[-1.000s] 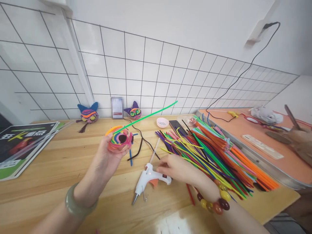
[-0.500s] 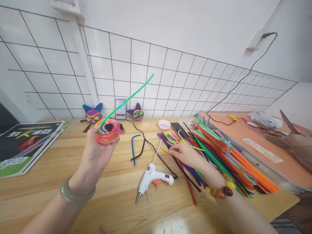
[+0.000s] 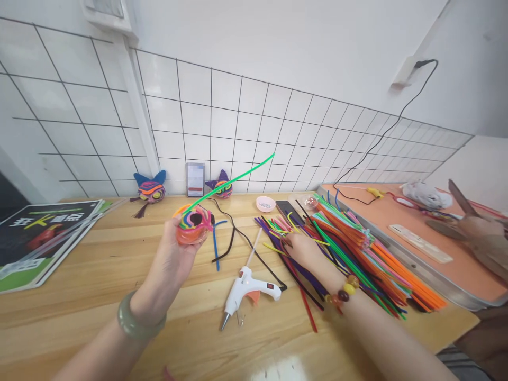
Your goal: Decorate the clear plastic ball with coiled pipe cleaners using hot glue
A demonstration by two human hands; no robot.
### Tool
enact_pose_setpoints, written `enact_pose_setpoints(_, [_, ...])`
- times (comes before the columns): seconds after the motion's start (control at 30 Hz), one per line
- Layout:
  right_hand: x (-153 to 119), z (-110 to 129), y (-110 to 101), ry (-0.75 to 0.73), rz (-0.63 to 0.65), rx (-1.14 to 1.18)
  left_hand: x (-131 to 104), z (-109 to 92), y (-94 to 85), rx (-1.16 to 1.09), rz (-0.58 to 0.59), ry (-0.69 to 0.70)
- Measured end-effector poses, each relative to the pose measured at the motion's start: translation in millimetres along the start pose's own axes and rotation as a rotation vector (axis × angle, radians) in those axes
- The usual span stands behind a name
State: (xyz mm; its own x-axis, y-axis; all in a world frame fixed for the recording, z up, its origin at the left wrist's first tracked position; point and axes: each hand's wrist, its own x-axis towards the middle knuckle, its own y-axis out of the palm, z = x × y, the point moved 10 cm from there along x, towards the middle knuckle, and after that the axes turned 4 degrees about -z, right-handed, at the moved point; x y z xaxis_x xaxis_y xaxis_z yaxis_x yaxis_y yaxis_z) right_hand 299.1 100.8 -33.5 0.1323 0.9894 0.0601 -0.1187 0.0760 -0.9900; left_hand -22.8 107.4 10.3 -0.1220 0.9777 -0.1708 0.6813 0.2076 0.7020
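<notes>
My left hand (image 3: 174,259) is closed around an orange ball covered with coloured pipe cleaners (image 3: 192,233), raised over the table. A long green pipe cleaner (image 3: 238,176) sticks out of its top towards the upper right. My right hand (image 3: 304,251) is down among the short, loose pipe cleaners (image 3: 278,225), its fingers bent and drawn together; what they grip is hidden. Between my hands lies a white glue gun (image 3: 242,291), nozzle towards me. A blue pipe cleaner (image 3: 216,248) and a black one (image 3: 228,248) lie bent behind it.
Two decorated balls with ears, one blue-eared (image 3: 150,186) and one purple-eared (image 3: 223,182), stand at the wall beside a propped phone (image 3: 196,180). A pink bowl (image 3: 265,203) and bundled pipe cleaners (image 3: 369,254) are further right. Another person's hand (image 3: 482,233) is at the orange mat (image 3: 384,211).
My left hand has moved right with the ball, and the green pipe cleaner now slants lower. My right hand has shifted slightly right within the pipe cleaners, its fingers more bent.
</notes>
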Motion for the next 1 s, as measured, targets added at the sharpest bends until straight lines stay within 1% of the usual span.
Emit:
enact_pose_setpoints(0.1, [6.0, -2.0, 10.5, 0.058, -0.01, 0.004, -2.9, 4.5, 2.1, 0.0, 0.017, -0.012])
enact_pose_setpoints(0.17, [7.4, -5.2, 11.3, 0.078, -0.023, 0.045, -3.8, 6.5, 2.7, -0.004, 0.023, -0.019])
enact_pose_setpoints(0.23, [7.0, -9.3, 7.6, 0.085, -0.042, 0.119, -4.2, 8.6, 1.8, -0.007, 0.012, -0.029])
enact_pose_setpoints(0.3, [5.3, -13.6, -0.7, 0.077, -0.073, 0.227, -5.0, 11.3, 1.4, -0.01, 0.003, -0.046])
enact_pose_setpoints(0.43, [0.9, -19.6, -24.7, 0.033, -0.139, 0.509, -7.9, 17.9, 3.2, -0.02, 0.008, -0.09])
enact_pose_setpoints(0.57, [-3.1, -13.2, -47.7, -0.051, -0.155, 0.789, -11.6, 23.5, 5.7, -0.009, 0.04, -0.119])
enact_pose_setpoints(0.63, [-6.7, -5.0, -56.4, -0.091, -0.155, 0.892, -13.3, 24.9, 6.5, 0.014, 0.058, -0.116])
enact_pose_setpoints(0.7, [-13.0, 7.3, -62.6, -0.135, -0.147, 0.964, -14.3, 24.1, 5.0, 0.045, 0.05, -0.088])
enact_pose_setpoints(0.8, [-29.2, 34.4, -67.4, -0.222, -0.099, 1.019, -15.7, 19.0, 4.2, 0.107, 0.042, 0.001])
enact_pose_setpoints(0.83, [-37.1, 48.0, -68.8, -0.287, -0.066, 1.017, -16.5, 17.5, 6.0, 0.135, 0.059, 0.032])
enact_pose_setpoints(0.87, [-45.9, 62.6, -69.3, -0.356, -0.023, 0.988, -17.3, 16.4, 8.3, 0.165, 0.079, 0.06])
enact_pose_setpoints(0.9, [-55.3, 75.8, -72.8, -0.431, -0.023, 0.928, -18.1, 15.7, 10.0, 0.197, 0.094, 0.084])
enact_pose_setpoints(0.93, [-64.8, 88.1, -76.6, -0.504, -0.039, 0.841, -18.6, 15.2, 10.8, 0.23, 0.101, 0.106])
enact_pose_setpoints(1.0, [-82.1, 107.4, -85.8, -0.622, -0.113, 0.671, -19.2, 13.7, 10.1, 0.286, 0.096, 0.151])
